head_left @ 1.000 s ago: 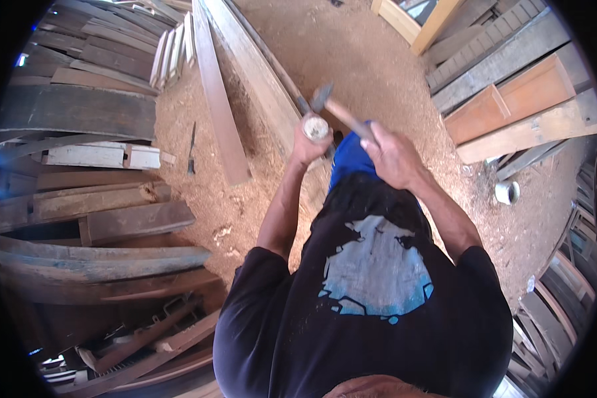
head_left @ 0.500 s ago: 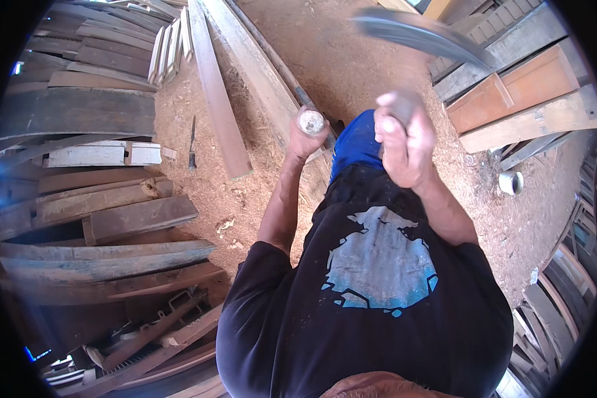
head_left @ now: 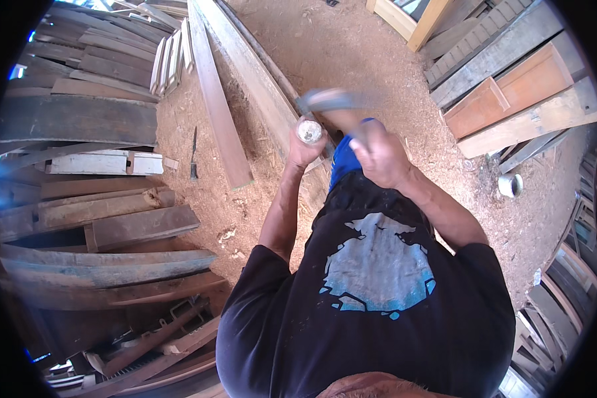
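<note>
A chisel point(head_left: 310, 131) is gripped upright in the left hand point(head_left: 303, 149), fingers wrapped tight around the handle so only its round pale butt end is seen from above; probably held that way so the top is offered to the blow. The blade end is hidden under the fist, so where it meets the wood cannot be told. A hammer point(head_left: 331, 101) is clenched in the right hand point(head_left: 378, 152), fingers closed on the handle, head motion-blurred just above and right of the chisel top, near it but contact cannot be told. Both hands are placed over a long plank point(head_left: 259, 86) lying on the sawdust floor point(head_left: 378, 60), likely the piece being cut. A second narrower plank point(head_left: 215, 113) is laid just left of it, roughly parallel. One small dark tool point(head_left: 194, 156) is left on the sawdust, well apart from the hands, to the left. One small white cup point(head_left: 510, 186) is set on the ground to the right. Rough boards point(head_left: 93, 119) are stacked at the left, too many to count; more timber and a reddish panel point(head_left: 511, 86) are piled upper right. Counted: two hands, one hammer, one chisel, two near planks, one cup. A black shirt point(head_left: 371, 318) with a blue patch fills the lower frame
</note>
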Motion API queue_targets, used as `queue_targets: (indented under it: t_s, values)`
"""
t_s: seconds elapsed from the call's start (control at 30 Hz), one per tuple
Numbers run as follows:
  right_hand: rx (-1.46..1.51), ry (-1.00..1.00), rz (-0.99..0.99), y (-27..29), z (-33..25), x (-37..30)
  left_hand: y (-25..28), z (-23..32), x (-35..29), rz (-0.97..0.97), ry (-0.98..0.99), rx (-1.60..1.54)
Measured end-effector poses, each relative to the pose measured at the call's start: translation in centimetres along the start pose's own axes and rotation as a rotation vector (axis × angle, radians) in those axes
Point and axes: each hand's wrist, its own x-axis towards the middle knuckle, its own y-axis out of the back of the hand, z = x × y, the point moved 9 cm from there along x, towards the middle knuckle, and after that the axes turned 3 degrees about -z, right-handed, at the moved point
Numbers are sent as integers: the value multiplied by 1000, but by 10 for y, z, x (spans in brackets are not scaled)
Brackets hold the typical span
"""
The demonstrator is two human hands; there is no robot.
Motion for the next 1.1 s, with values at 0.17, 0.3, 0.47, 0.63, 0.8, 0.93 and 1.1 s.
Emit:
queue_targets:
  t_s: [0.17, 0.3, 0.47, 0.63, 0.8, 0.93, 1.1]
  values:
    - [-31, -245, -329, -27, 40, -11, 13, -27, -10, 138, 57, -30]
    - [271, -219, -143, -11, 22, -3, 23, -25, 14, 428, 78, -6]
    - [442, -287, -59, 4, 25, -5, 28, -32, 41, 294, 7, -6]
    - [574, -159, 202, 61, -1, 11, 31, -8, 54, 197, 24, 56]
    - [645, 22, 386, 92, -15, 21, 30, -12, 79, 129, 57, 64]
    - [512, 16, 368, 102, -22, 25, 30, -15, 86, 105, 8, 55]
    - [529, 19, 398, 105, -22, 27, 28, -25, 90, 79, 19, 63]
